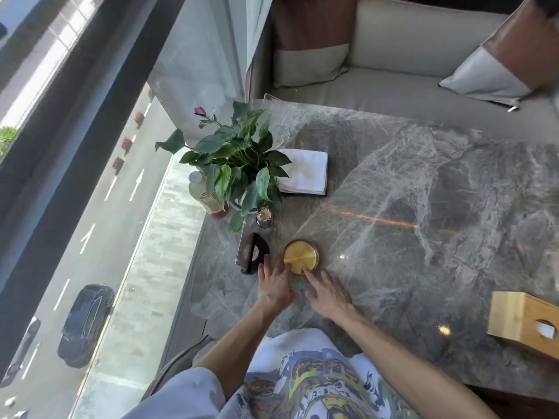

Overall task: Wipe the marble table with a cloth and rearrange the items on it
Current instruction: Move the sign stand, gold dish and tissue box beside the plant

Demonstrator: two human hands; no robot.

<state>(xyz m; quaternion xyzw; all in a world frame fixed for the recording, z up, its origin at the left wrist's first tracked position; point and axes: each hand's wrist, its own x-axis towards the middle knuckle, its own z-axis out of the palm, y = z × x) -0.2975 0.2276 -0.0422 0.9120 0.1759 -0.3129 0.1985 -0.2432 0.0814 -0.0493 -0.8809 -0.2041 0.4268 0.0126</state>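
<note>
A grey veined marble table [423, 182] fills the middle of the view. A round gold disc [301, 257] lies flat near its left front. My left hand [273, 285] and my right hand [328, 294] rest on the table just in front of the disc, fingers spread, fingertips touching its near rim. Neither hand holds anything. A folded white cloth [304, 172] lies further back beside a potted green plant [239, 167]. A black-and-clear sign stand [251, 257] sits left of the disc.
A toothpick holder [265, 219] and a bottle [205, 192] stand by the plant. A wooden tissue box [526, 322] is at the right front edge. A clear acrylic stand [281, 119] is at the back left. A beige sofa [408, 86] lies beyond; a window runs along the left.
</note>
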